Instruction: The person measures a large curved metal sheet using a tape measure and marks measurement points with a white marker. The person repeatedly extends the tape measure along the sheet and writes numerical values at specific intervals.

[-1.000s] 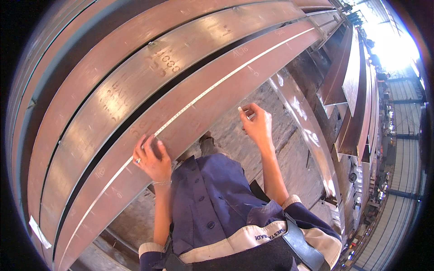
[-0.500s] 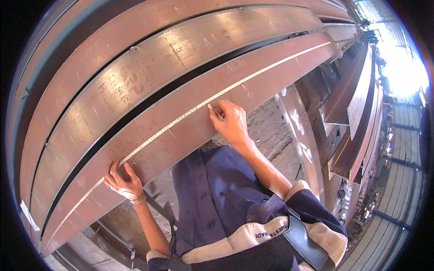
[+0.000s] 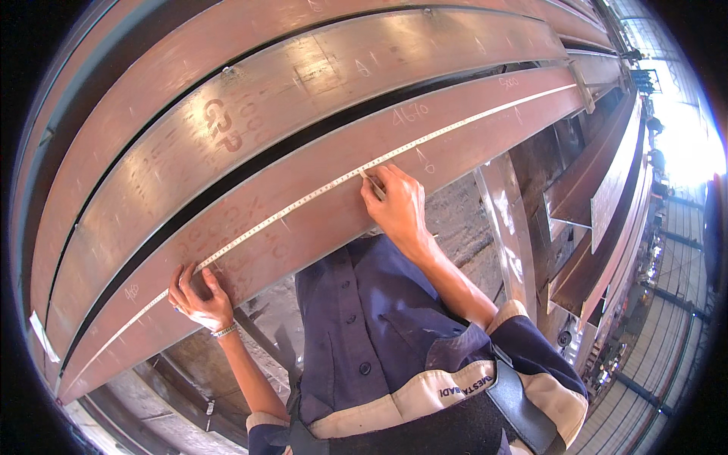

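Note:
A long pale measuring tape (image 3: 303,200) lies stretched along a reddish-brown steel beam (image 3: 318,235). My left hand (image 3: 202,300) rests on the beam at the tape's left part, its bent fingers over the tape and the thumb apart. It presses the tape rather than gripping it. Farther right, my right hand (image 3: 399,206) pinches a short, thin whitish piece of chalk (image 3: 371,182), mostly hidden by the fingers. Its tip is at the tape's near edge. Light marks and handwritten chalk figures show on the beam around the tape.
More steel beams (image 3: 296,72) lie parallel beyond this one, with a dark gap between. A small clamp-like metal piece (image 3: 582,89) sits at the beam's far right end. Flanged beams (image 3: 588,182) are stacked at right. Below is a worn floor with metal supports (image 3: 506,235).
The view has shifted slightly. My right hand has moved a little to the right and up along the tape, the chalk tip now at its edge. My left hand stays on the tape.

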Demonstrator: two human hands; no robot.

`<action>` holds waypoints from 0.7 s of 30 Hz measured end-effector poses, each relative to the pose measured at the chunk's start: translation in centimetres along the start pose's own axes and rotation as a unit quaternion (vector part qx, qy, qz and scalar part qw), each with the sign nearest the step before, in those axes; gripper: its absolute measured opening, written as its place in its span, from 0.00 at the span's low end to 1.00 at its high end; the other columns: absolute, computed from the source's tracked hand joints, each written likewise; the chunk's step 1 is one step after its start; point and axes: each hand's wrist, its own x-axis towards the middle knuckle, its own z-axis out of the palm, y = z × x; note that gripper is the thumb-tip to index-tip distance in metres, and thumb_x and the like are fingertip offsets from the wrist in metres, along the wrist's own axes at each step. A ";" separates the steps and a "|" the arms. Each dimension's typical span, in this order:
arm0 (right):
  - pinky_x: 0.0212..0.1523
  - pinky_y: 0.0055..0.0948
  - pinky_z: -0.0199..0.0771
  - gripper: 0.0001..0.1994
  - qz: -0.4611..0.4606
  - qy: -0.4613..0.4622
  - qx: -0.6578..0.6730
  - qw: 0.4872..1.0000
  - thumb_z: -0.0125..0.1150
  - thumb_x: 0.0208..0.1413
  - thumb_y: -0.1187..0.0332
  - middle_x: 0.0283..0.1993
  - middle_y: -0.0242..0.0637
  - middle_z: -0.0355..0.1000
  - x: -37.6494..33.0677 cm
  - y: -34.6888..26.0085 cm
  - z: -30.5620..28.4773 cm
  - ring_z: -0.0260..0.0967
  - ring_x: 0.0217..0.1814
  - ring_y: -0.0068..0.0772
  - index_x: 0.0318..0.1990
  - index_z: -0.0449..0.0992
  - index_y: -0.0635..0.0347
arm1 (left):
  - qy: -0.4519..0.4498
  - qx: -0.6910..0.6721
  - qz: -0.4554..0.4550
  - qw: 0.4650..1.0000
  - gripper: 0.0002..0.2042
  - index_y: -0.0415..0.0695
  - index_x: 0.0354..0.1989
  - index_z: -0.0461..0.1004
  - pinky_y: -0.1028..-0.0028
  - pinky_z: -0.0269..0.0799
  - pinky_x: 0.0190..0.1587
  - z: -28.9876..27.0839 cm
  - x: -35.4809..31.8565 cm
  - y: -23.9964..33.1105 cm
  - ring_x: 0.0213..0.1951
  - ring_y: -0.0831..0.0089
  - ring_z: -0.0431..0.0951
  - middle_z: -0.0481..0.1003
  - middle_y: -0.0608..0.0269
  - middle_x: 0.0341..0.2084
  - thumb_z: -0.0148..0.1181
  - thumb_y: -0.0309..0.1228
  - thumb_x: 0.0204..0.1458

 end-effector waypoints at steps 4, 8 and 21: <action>0.40 0.42 0.81 0.08 0.001 0.000 0.001 1.000 0.69 0.58 0.69 0.38 0.45 0.81 -0.1 0.1 0.0 0.82 0.37 0.51 0.43 0.85 0.61 | -0.007 -0.001 -0.009 1.000 0.12 0.45 0.46 0.83 0.52 0.69 0.59 0.1 -0.2 -0.4 0.54 0.51 0.76 0.79 0.55 0.52 0.68 0.40 0.62; 0.40 0.43 0.81 0.08 0.000 0.002 -0.010 1.000 0.69 0.58 0.69 0.37 0.45 0.81 -0.1 0.0 0.1 0.82 0.37 0.51 0.43 0.85 0.60 | -0.011 0.004 -0.012 1.000 0.12 0.45 0.45 0.83 0.53 0.70 0.58 0.1 -0.3 -0.5 0.54 0.51 0.76 0.79 0.55 0.51 0.68 0.40 0.62; 0.39 0.44 0.80 0.07 -0.026 0.000 -0.008 1.000 0.68 0.59 0.71 0.38 0.46 0.80 0.0 -0.2 -0.1 0.81 0.38 0.55 0.43 0.85 0.62 | -0.004 0.004 -0.006 1.000 0.12 0.44 0.45 0.83 0.53 0.71 0.57 0.2 -0.3 -0.6 0.53 0.51 0.76 0.79 0.54 0.51 0.68 0.40 0.62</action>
